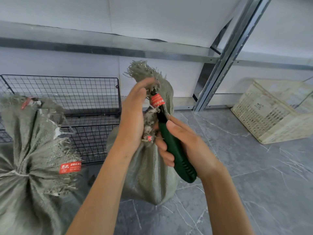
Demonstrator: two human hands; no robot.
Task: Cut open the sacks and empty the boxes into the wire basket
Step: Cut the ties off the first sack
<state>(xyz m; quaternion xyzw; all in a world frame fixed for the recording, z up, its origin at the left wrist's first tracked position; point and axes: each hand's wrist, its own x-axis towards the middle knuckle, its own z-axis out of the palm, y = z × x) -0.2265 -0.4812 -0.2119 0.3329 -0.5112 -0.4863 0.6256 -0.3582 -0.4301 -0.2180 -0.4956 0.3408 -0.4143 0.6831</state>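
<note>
Head view, near left: tied sack (pixel 25 150) stands on the grey floor (pixel 254 184), a red label on it.
Right hand (pixel 191 146): curled round a green-handled cutter (pixel 176 153), its dark tip at the middle sack's neck.
Left hand (pixel 133 116): grips the bunched neck of the middle sack (pixel 149 175).
Wire basket (pixel 76 92): behind both sacks, far left.
Far right: pale plastic crate (pixel 274 112) by the wall.

Centre sack (pixel 149 175): grey-green weave. Tag (pixel 157 100) at 12 o'clock: red, white print. Knife (pixel 176 153): dark green handle, black nose. Second sack (pixel 25 141) at 8 o'clock: same grey-green, red label (pixel 70 167). Wire basket (pixel 67 89), 10 o'clock: black grid. Crate (pixel 271 116), 3 o'clock: cream lattice. Floor (pixel 254 167): dark grey, white veins.
</note>
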